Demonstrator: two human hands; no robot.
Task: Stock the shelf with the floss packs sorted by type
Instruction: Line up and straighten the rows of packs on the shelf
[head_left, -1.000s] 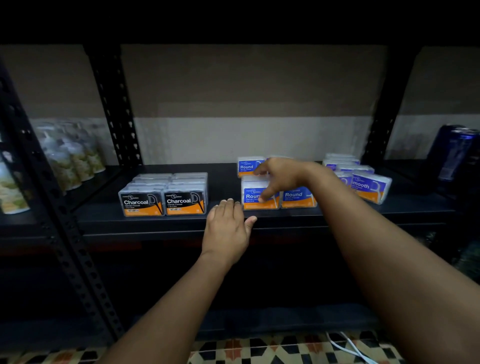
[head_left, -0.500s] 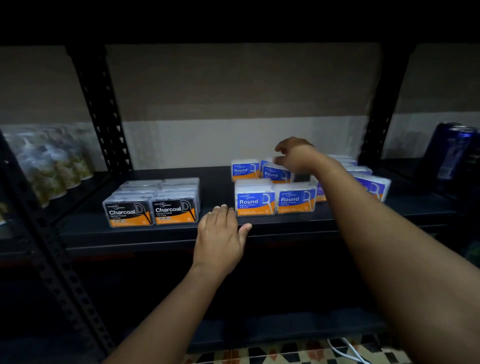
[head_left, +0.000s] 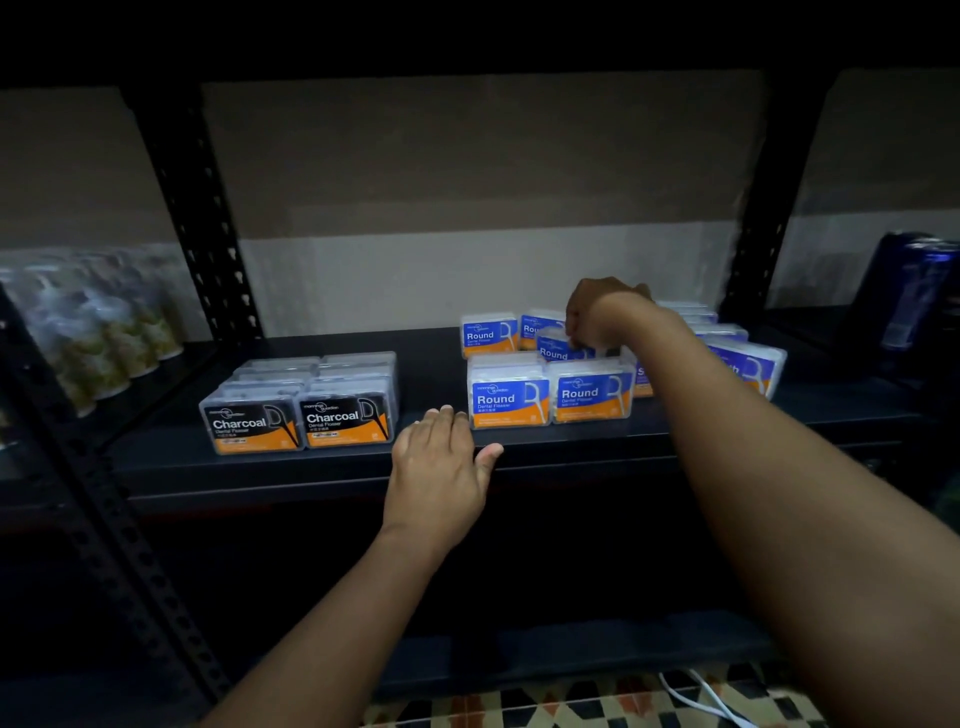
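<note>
On the black shelf (head_left: 519, 457), black Charcoal floss packs (head_left: 296, 421) stand in two rows at the left. Blue Round floss packs (head_left: 550, 395) stand in the middle, with more Round packs (head_left: 488, 335) behind them. Purple Smooth packs (head_left: 748, 364) line up at the right, partly hidden by my arm. My right hand (head_left: 602, 317) reaches over the front Round packs, fingers closed on a tilted Round pack (head_left: 556, 348) in the second row. My left hand (head_left: 441, 462) rests flat on the shelf's front edge, fingers together, holding nothing.
Black perforated shelf posts (head_left: 208, 223) stand at left and right. Clear bags with greenish contents (head_left: 104, 332) fill the neighbouring shelf on the left. Dark blue cans (head_left: 914, 291) stand on the right shelf. A white cable (head_left: 701, 696) lies on the patterned floor tiles below.
My right hand left the front Round packs, went up and back to the second row, then came down and closed on a Round pack there. The left hand stayed on the shelf edge.
</note>
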